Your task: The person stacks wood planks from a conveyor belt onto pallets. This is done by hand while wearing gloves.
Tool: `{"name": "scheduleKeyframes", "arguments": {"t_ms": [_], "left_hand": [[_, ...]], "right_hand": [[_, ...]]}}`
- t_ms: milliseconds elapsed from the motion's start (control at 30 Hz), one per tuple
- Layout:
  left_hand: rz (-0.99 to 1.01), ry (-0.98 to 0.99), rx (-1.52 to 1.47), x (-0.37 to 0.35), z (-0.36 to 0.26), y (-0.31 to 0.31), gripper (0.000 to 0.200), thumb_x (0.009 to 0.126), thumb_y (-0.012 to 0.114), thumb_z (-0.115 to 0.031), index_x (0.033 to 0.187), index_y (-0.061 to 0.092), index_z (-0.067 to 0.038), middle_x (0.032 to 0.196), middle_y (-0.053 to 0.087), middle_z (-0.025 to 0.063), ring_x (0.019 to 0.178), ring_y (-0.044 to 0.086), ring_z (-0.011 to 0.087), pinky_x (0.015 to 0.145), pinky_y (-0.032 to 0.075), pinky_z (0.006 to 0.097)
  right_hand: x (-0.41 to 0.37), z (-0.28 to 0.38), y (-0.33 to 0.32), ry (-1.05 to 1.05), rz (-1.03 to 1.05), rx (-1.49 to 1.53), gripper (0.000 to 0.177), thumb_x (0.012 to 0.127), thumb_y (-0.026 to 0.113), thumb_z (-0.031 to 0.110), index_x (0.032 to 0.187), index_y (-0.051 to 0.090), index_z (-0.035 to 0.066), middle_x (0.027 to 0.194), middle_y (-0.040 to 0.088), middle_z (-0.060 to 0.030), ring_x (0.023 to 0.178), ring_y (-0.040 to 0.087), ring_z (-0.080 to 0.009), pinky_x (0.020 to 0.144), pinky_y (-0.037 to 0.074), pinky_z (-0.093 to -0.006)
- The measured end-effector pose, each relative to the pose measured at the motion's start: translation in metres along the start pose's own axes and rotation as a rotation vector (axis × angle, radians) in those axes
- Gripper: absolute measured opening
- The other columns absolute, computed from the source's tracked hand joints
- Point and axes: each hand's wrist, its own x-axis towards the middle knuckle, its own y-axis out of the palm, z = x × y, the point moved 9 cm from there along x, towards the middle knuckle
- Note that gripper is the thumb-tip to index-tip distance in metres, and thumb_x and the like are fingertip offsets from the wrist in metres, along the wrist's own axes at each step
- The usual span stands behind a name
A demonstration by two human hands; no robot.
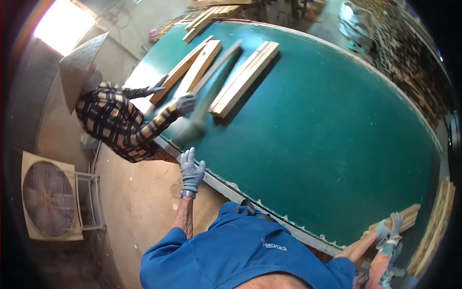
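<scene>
My left hand (192, 172), in a grey glove with a watch at the wrist, is raised beside the near edge of the green-topped table (308, 144). Its fingers are spread and nothing is in them. Far to the right, my gloved right hand (382, 232) is closed over the near end of a short stack of wooden boards (408, 216); its fingertips are partly hidden. Right against it, another person's gloved hand (396, 223) lies on the same boards. Farther back, a bundle of pale wooden boards (245, 79) rests on the tabletop.
Across the left corner, a person in a plaid shirt (113, 118) and conical hat handles wooden boards (198, 67); a blurred grey shape (185, 131) is near that person. A large fan (49, 198) stands at left. More wood strips (433, 226) lie at the right edge.
</scene>
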Motion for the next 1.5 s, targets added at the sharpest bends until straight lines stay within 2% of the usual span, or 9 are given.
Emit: {"name": "scheduleKeyframes", "arguments": {"t_ms": [167,433,567,767,967,1033,1133,1300,1500], "left_hand": [[-0.028,-0.053,-0.056,-0.008,0.038,0.010,0.063,0.073,0.067,-0.022,0.130,0.047,-0.005,0.124,0.048,0.0204,0.119,0.042,0.0386,0.104,0.033,0.0457],[-0.037,0.234,-0.296,0.139,-0.009,0.022,0.061,0.075,0.068,-0.027,0.128,0.048,-0.004,0.126,0.048,0.0216,0.121,0.042,0.0384,0.103,0.034,0.0452],[0.076,0.290,-0.135,0.222,-0.053,0.089,0.091,0.067,0.072,-0.052,0.138,0.036,-0.008,0.138,0.036,0.0272,0.126,0.035,0.0439,0.106,0.027,0.0496],[0.514,0.077,0.073,0.259,-0.069,0.179,0.111,0.053,0.073,-0.061,0.145,0.027,-0.019,0.138,0.031,0.0297,0.117,0.041,0.0448,0.096,0.033,0.0511],[0.147,0.079,0.088,0.277,-0.064,0.161,0.092,0.072,0.054,-0.069,0.144,0.030,-0.017,0.142,0.031,0.0231,0.125,0.033,0.0408,0.099,0.029,0.0552],[0.350,-0.161,-0.134,0.291,-0.024,0.191,0.088,0.075,0.061,-0.059,0.142,0.032,-0.011,0.140,0.037,0.0196,0.128,0.034,0.0368,0.101,0.032,0.0510],[0.467,-0.247,-0.128,0.290,-0.018,0.210,0.080,0.072,0.069,-0.042,0.136,0.037,-0.006,0.132,0.045,0.0183,0.122,0.042,0.0338,0.099,0.036,0.0478],[0.651,-0.350,-0.205,0.299,-0.010,0.236,0.059,0.062,0.074,-0.035,0.110,0.056,-0.005,0.103,0.065,0.0187,0.096,0.063,0.0333,0.086,0.049,0.0397],[0.516,-0.107,-0.796,0.282,-0.034,0.265,0.048,0.089,0.044,-0.043,0.105,0.058,-0.001,0.102,0.063,0.0239,0.097,0.058,0.0405,0.083,0.046,0.0410]], "right_hand": [[-0.137,0.024,-0.066,-0.429,-0.170,0.362,0.054,0.081,0.059,0.040,0.117,0.052,0.001,0.113,0.054,-0.0186,0.103,0.054,-0.0352,0.086,0.044,-0.0467],[-0.442,0.110,-0.120,-1.112,0.298,0.916,0.044,0.077,0.065,0.018,0.115,0.052,0.000,0.115,0.052,-0.0194,0.110,0.049,-0.0350,0.095,0.040,-0.0421],[-0.570,0.136,-0.136,-1.404,0.372,0.930,0.048,0.077,0.067,0.019,0.119,0.052,0.003,0.128,0.047,-0.0214,0.121,0.043,-0.0366,0.102,0.036,-0.0433],[-0.604,0.154,-0.133,-1.335,0.435,0.911,0.048,0.076,0.068,0.019,0.119,0.053,0.004,0.126,0.049,-0.0209,0.119,0.045,-0.0365,0.100,0.039,-0.0443],[-0.591,0.188,-0.142,-1.269,0.409,0.925,0.044,0.078,0.066,0.020,0.117,0.053,0.003,0.124,0.052,-0.0186,0.119,0.046,-0.0350,0.099,0.040,-0.0427],[-0.589,0.194,-0.134,-1.220,0.421,0.896,0.046,0.080,0.066,0.021,0.120,0.052,0.002,0.124,0.052,-0.0185,0.118,0.049,-0.0339,0.098,0.041,-0.0415],[-0.626,0.233,-0.111,-0.996,0.921,1.046,0.050,0.083,0.065,0.023,0.125,0.050,0.001,0.128,0.051,-0.0184,0.116,0.052,-0.0317,0.095,0.045,-0.0385],[-0.722,0.328,-0.098,-1.002,1.216,1.281,0.066,0.088,0.059,0.027,0.141,0.027,0.002,0.138,0.040,-0.0244,0.124,0.045,-0.0349,0.100,0.039,-0.0371],[-0.745,0.370,-0.111,-0.968,1.032,1.126,0.081,0.084,0.060,0.044,0.142,0.024,0.000,0.138,0.039,-0.0273,0.125,0.043,-0.0370,0.101,0.037,-0.0379]]}}
